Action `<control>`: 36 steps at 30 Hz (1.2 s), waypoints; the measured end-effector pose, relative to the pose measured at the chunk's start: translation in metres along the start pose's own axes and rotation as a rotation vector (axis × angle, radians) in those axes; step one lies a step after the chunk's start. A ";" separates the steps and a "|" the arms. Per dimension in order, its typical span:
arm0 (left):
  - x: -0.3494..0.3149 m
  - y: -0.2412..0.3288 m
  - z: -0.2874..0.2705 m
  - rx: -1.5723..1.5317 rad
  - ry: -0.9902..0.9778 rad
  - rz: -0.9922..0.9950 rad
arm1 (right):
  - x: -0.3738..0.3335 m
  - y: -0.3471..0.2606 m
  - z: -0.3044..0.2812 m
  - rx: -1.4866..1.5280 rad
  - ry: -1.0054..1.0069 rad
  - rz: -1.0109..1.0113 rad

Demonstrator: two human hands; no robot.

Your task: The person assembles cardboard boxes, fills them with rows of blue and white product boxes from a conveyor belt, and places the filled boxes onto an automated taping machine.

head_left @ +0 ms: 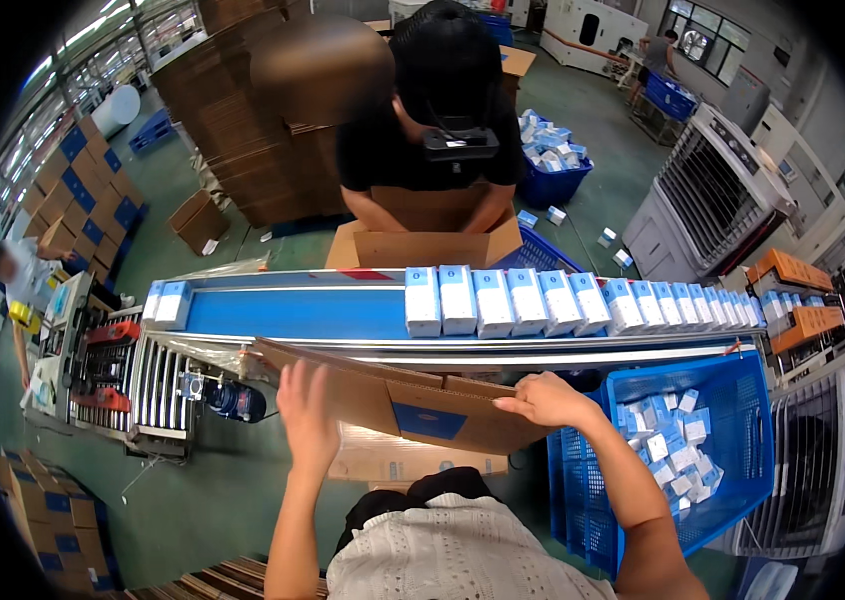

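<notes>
In front of me, a brown cardboard box (363, 395) with a blue printed patch is tilted, folded rather flat, against the near side of the conveyor. My right hand (551, 402) pinches its right end between thumb and fingers. Beside the left end, my left hand (308, 412) is raised with fingers stretched out, somewhat blurred; whether it touches the board I cannot tell. Across the blue conveyor belt (293, 312) stands a row of white-and-blue packs (493, 302), with a pair of packs (171, 303) at the left end.
Opposite me a person in black (433, 130) reaches into an open carton (423, 247). At my right stands a blue crate (733, 480) of loose packs. A motor (236, 402) and rollers (158, 390) lie left. Stacked flat cardboard (223, 130) rises behind; a cooler unit (703, 190) stands far right.
</notes>
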State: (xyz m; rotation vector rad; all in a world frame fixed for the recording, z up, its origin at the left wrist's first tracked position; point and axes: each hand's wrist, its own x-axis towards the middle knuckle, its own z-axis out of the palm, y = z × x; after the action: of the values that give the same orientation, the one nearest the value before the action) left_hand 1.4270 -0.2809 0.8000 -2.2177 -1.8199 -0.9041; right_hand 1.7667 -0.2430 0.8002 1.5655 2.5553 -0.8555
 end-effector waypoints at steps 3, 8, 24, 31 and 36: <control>0.009 0.017 0.009 0.049 -0.190 0.097 | -0.017 0.011 0.005 0.063 0.102 0.046; -0.014 0.031 -0.015 -0.060 -0.132 0.093 | -0.038 0.017 -0.012 0.048 0.142 0.091; -0.090 0.123 0.086 0.088 -1.081 1.046 | -0.087 0.026 0.098 -0.070 -0.598 -0.158; -0.065 0.220 0.025 -0.838 -1.687 0.641 | -0.124 0.075 0.044 0.262 -0.502 -0.301; 0.002 0.207 0.086 -0.530 -1.557 0.139 | -0.090 0.061 -0.071 0.195 0.535 -0.085</control>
State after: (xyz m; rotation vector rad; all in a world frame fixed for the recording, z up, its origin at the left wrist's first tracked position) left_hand 1.6501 -0.2937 0.7860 -3.8071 -1.7011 0.8427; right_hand 1.8798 -0.2623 0.8600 1.9854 2.9877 -0.8003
